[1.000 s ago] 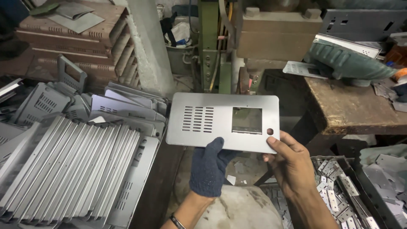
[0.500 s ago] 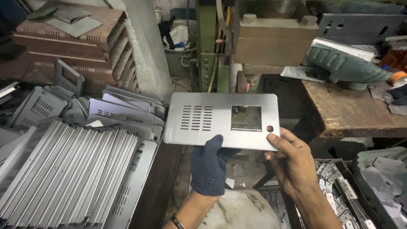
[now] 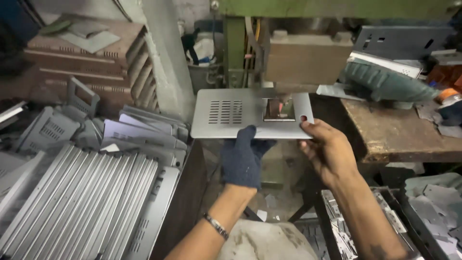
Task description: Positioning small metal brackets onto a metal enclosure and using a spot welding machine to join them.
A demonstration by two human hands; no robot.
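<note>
- Before the green press (image 3: 236,53), a grey vented panel (image 3: 226,113) is held level by both hands.
- Its near edge is gripped by the gloved left hand (image 3: 243,156); the right corner is pinched by the bare right hand (image 3: 327,149).
- Positioning appears underway; careful alignment is judged necessary.

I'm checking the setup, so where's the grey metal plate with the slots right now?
In the head view the metal plate sits centre frame, held flat by the gloved left hand and bare right hand, just before the green machine.
</note>
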